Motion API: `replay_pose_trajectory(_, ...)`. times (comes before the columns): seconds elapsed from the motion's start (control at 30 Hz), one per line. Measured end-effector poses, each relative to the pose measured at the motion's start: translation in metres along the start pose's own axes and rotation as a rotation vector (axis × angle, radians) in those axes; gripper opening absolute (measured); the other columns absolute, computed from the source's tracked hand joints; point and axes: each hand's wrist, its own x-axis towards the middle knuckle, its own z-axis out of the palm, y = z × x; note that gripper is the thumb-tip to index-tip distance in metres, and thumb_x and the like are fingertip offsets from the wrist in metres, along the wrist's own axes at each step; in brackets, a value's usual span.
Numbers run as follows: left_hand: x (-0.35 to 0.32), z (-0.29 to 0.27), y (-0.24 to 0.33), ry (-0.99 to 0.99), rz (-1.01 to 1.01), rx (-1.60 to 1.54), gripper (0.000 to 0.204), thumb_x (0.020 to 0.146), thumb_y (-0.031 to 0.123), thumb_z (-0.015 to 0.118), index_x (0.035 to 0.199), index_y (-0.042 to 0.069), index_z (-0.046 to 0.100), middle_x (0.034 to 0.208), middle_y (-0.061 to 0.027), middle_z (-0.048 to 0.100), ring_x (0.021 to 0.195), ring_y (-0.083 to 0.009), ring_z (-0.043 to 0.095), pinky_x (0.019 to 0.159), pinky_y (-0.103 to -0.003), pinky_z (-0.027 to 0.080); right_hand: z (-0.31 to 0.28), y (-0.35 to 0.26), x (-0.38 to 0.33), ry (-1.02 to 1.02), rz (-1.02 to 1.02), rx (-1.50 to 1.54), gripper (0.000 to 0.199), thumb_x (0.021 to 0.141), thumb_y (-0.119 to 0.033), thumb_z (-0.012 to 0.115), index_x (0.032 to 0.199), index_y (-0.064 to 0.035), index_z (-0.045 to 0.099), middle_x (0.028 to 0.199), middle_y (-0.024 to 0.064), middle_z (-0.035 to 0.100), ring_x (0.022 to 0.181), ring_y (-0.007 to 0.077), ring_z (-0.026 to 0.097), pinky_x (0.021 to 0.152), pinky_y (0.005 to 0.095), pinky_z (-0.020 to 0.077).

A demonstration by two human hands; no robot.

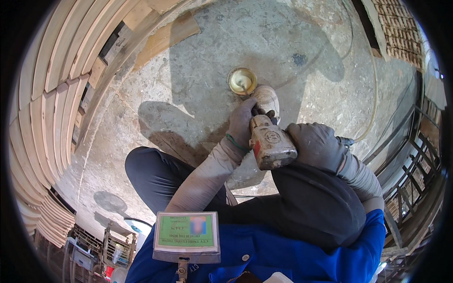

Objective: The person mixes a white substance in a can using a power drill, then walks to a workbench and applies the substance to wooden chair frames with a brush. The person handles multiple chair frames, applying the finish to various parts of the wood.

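I hold a dusty grey pneumatic hand tool (270,144) over my lap. My right hand (316,144), in a grey glove, grips its body from the right. My left hand (241,123), also gloved, is closed on the tool's front end. A round yellowish disc (242,80) sits at the tool's tip, face up toward me. My shoe (268,99) shows just beyond the tool on the concrete floor (198,85).
Stacks of curved pale wood slats (52,94) fill the left side. A thin air hose (373,104) curves across the floor at right. Dark metal racks (415,174) stand at the right edge. A badge (187,233) hangs on my blue shirt.
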Motion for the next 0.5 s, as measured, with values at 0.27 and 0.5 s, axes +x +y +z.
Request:
replay_pose_trajectory(0.27,0.005,-0.009,0.012,-0.094,-0.008,-0.019,0.025,0.095,0.026,0.042,0.088,0.003,0.049,0.077,-0.0099,0.055,0.067,-0.0214,0.062,0.059,-0.036,0.055,0.0,-0.003,0.01,0.083,-0.033,-0.007,0.041,0.069,-0.04,0.068,0.084,-0.0035,0.055,0.07,0.0159,0.061,0.069,0.034,0.063,0.062,0.0427,0.0495)
replay_pose_trajectory(0.5,0.021,-0.012,0.004,-0.096,-0.012,0.016,0.028,0.095,0.028,0.043,0.084,0.004,0.051,0.073,-0.0084,0.055,0.064,-0.0196,0.061,0.057,-0.034,0.054,-0.003,-0.005,0.006,0.077,0.035,-0.049,0.04,0.069,-0.039,0.067,0.086,-0.0043,0.057,0.073,0.0178,0.062,0.072,0.0348,0.063,0.063,0.0424,0.0495)
